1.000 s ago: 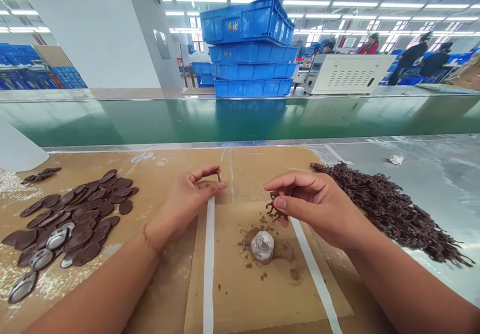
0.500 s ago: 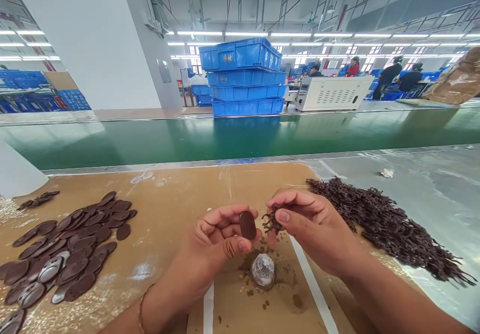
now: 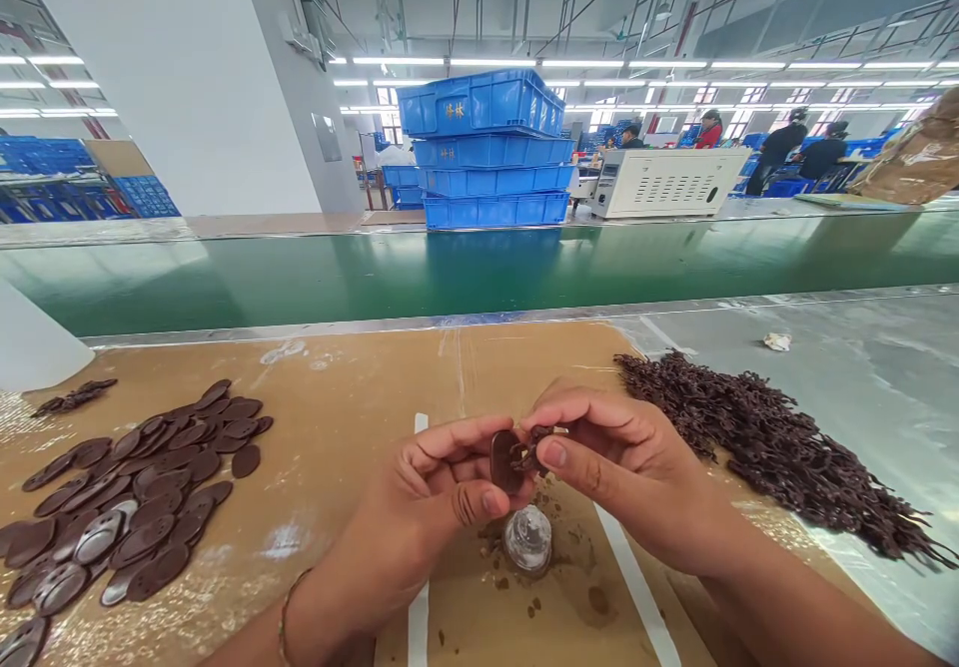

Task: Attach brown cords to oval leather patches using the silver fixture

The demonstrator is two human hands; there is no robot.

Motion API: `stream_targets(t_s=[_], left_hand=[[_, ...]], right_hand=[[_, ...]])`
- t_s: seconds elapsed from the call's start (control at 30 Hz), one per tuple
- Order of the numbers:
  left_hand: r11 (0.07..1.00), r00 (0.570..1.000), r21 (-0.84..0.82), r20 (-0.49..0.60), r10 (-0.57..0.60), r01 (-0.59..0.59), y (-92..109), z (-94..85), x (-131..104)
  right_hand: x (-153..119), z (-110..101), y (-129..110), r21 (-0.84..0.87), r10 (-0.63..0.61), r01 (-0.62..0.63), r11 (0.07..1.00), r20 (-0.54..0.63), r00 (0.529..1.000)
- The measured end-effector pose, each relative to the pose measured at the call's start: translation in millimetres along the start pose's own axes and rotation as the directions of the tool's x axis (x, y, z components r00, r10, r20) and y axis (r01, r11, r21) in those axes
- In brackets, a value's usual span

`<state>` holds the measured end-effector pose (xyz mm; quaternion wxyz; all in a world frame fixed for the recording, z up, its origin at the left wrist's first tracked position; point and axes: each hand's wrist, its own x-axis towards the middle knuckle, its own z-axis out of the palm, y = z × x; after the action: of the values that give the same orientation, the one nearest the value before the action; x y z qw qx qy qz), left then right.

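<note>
Left hand (image 3: 431, 497) pinches a brown oval disc (image 3: 501, 461) | right hand (image 3: 629, 472) pinches a dark branched piece (image 3: 534, 449) against or just beside it, above the bench (image 3: 352, 397) | matching the two, I'd judge; next calls for careful lining-up | oval pile (image 3: 161, 487) left, branched heap (image 3: 764, 447) right | blue crates (image 3: 490, 183) beyond

The right hand (image 3: 633, 467) covers much of the branched piece (image 3: 533, 452), and the left hand (image 3: 450, 497) hides part of the disc (image 3: 501, 461), so whether the two touch cannot be told. The left edge cuts off the disc pile (image 3: 157, 492), the right edge the bag (image 3: 910, 158); the distant workers' (image 3: 779, 153) hands are too small to make out.
</note>
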<state>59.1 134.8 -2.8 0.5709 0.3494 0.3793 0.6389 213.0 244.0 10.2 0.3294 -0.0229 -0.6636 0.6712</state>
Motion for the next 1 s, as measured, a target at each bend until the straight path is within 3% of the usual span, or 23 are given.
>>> stream_targets(t_s=[0.1, 0.3, 1.0], left_hand=[[0.999, 0.999, 0.022, -0.019, -0.029, 0.030, 0.2, -0.8, 0.1], [0.999, 0.999, 0.029, -0.029, -0.037, 0.038, -2.7, -3.6, 0.2], [0.996, 0.997, -0.065, -0.017, -0.070, 0.069, -4.1, -4.4, 2.2]], right_hand=[[-0.2, -0.2, -2.4, -0.058, -0.020, 0.021, 0.998, 0.020, 1.000], [-0.5, -4.7, -5.1, -0.342, -0.146, 0.162, 0.926, 0.072, 0.987], [0.3, -5.0, -2.7, -0.355, -0.185, 0.207, 0.912, 0.097, 0.978]])
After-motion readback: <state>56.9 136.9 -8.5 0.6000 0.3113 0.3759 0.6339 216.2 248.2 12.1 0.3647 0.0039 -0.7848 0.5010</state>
